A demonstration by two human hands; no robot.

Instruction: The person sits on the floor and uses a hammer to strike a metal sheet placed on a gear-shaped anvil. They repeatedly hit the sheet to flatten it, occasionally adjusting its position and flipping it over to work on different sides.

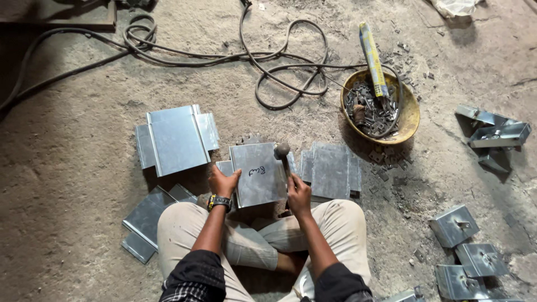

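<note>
On the bare dusty floor, folded sheet-metal pieces [176,138] are stacked at the left. The marked metal sheet [258,173] is steadied at its left edge by the left hand [222,182], fingers closed on it. A hammer [284,159] is gripped by the right hand [298,196], its head raised just above the sheet's right edge. A glancing blow could dent the sheet or catch the steadying fingers. A yellow bowl [411,112] of scraps is set further right.

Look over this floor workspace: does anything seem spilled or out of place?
Yes. Small metal scraps lie scattered on the dirt floor beside the yellow bowl, outside it. The black cable sprawls in loose loops nearby.
</note>
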